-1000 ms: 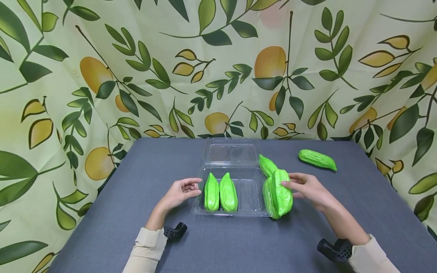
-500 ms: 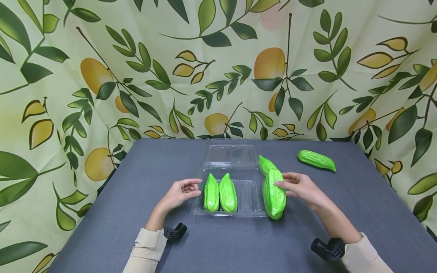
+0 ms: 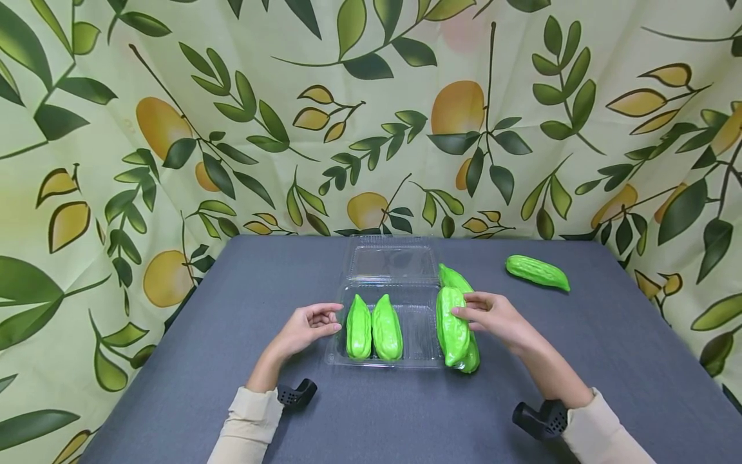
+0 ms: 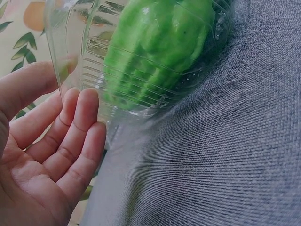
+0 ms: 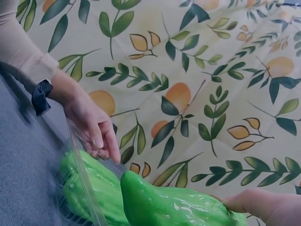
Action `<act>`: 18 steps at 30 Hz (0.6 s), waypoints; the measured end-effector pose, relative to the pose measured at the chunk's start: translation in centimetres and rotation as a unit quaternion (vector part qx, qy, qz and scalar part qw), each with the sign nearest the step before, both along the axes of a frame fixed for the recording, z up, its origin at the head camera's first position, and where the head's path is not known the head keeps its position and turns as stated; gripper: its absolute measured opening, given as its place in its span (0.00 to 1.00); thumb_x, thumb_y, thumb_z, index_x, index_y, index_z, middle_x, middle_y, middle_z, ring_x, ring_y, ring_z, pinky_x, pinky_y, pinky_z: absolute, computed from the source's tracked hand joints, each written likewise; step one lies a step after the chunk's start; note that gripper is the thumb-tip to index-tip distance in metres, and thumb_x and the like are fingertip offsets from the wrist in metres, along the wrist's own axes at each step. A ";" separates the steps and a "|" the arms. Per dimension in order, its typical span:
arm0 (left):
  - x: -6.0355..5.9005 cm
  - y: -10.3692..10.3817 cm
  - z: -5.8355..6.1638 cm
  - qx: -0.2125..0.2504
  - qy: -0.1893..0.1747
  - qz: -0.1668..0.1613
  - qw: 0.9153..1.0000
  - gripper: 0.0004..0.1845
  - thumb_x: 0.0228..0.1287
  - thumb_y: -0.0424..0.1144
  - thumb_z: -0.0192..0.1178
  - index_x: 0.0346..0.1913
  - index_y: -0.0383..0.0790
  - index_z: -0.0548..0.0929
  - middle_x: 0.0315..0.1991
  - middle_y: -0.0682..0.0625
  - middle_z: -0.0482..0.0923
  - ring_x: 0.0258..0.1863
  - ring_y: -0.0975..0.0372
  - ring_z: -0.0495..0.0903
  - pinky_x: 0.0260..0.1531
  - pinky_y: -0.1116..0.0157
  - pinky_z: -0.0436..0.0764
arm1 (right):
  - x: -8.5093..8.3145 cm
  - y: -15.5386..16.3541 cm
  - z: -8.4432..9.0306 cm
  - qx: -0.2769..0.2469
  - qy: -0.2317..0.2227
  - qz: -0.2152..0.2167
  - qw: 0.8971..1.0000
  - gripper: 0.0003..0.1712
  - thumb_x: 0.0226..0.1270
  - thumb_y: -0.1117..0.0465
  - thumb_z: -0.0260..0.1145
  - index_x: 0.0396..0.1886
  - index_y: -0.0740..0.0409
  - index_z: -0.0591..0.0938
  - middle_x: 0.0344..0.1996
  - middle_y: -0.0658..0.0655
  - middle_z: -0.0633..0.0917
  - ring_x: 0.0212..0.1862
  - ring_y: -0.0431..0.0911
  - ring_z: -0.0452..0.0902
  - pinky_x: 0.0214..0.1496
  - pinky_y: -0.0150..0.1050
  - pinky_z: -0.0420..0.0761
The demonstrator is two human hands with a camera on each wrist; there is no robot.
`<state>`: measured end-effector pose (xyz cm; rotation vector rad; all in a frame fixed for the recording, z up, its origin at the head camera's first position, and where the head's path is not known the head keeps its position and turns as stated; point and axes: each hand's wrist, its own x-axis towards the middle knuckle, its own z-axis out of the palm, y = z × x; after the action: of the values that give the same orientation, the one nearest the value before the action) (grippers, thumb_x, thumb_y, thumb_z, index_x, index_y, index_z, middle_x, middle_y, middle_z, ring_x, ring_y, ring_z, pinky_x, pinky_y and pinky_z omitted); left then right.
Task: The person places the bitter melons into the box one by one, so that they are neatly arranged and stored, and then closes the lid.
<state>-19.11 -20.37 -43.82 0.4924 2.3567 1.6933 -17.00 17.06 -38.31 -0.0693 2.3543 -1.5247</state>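
Note:
My right hand (image 3: 493,316) pinches a bright green bitter melon (image 3: 452,327) over the right side of a clear plastic clamshell box (image 3: 418,332). In the right wrist view this bitter melon (image 5: 174,202) has a glossy, bumpy skin. Two bitter melons (image 3: 387,327) lie side by side in the box's left part. More green bitter melon (image 3: 456,277) shows behind and below the held one at the box's right edge; how many is hidden. At the box's left rim, my left hand (image 4: 61,150) holds the clear lip (image 4: 55,47), thumb tip visible through the plastic.
The box lid (image 3: 393,260) lies folded back, away from me. Another bitter melon (image 3: 538,272) rests on the grey tabletop (image 3: 278,277) at the back right. A leaf-patterned cloth (image 3: 371,129) hangs behind the table. Each wrist wears a black camera (image 3: 297,393).
My right hand has carried the bitter melon left, from outside the box's right edge to over its right side. My left hand has stayed at the left rim.

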 end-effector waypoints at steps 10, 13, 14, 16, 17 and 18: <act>0.0 0.0 0.0 0.002 -0.003 -0.001 1.000 0.24 0.60 0.29 0.63 0.57 0.20 0.74 0.38 0.41 0.78 0.33 0.74 0.76 0.36 0.78 0.79 | -0.5 -1.6 -0.4 -0.018 0.006 0.000 1.000 0.41 0.66 0.54 0.63 0.69 0.76 0.60 0.64 0.74 0.69 0.58 0.55 0.76 0.56 0.43 0.83; 0.0 0.0 0.0 0.001 -0.002 -0.001 1.000 0.23 0.60 0.28 0.63 0.57 0.20 0.74 0.37 0.41 0.78 0.33 0.74 0.76 0.35 0.78 0.78 | -0.6 -2.0 -0.5 -0.026 0.006 -0.002 1.000 0.41 0.66 0.54 0.64 0.68 0.76 0.61 0.62 0.74 0.70 0.55 0.52 0.78 0.55 0.43 0.83; 0.0 0.0 0.0 0.001 -0.002 -0.001 1.000 0.23 0.60 0.28 0.63 0.57 0.20 0.74 0.37 0.42 0.77 0.33 0.74 0.76 0.35 0.78 0.78 | -0.7 -2.2 -0.5 -0.027 0.006 -0.001 1.000 0.41 0.66 0.54 0.64 0.68 0.76 0.61 0.62 0.74 0.71 0.55 0.51 0.78 0.55 0.42 0.83; 0.0 -0.1 0.0 0.002 -0.002 -0.002 1.000 0.24 0.60 0.29 0.63 0.57 0.20 0.74 0.37 0.42 0.77 0.33 0.74 0.76 0.35 0.78 0.78 | -0.8 -2.4 -0.6 -0.030 0.008 -0.002 1.000 0.40 0.66 0.55 0.64 0.68 0.76 0.61 0.61 0.74 0.71 0.54 0.50 0.78 0.55 0.43 0.83; -0.1 -0.1 0.0 0.001 -0.002 -0.002 1.000 0.24 0.60 0.29 0.63 0.57 0.20 0.74 0.37 0.42 0.77 0.33 0.74 0.76 0.35 0.78 0.78 | -0.8 -2.6 -0.6 -0.031 0.008 -0.003 0.999 0.40 0.66 0.55 0.64 0.68 0.76 0.61 0.61 0.74 0.72 0.54 0.51 0.78 0.55 0.43 0.83; -0.1 -0.1 -0.1 0.001 -0.002 -0.002 1.000 0.24 0.60 0.29 0.63 0.57 0.20 0.74 0.38 0.42 0.77 0.33 0.74 0.76 0.36 0.78 0.78 | -0.8 -2.7 -0.6 -0.031 0.010 -0.003 0.999 0.40 0.66 0.55 0.64 0.68 0.76 0.62 0.60 0.74 0.72 0.54 0.51 0.78 0.55 0.43 0.83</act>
<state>-19.17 -20.45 -43.89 0.4943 2.3506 1.6924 -17.82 14.36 -38.91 -0.0911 2.3242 -1.6069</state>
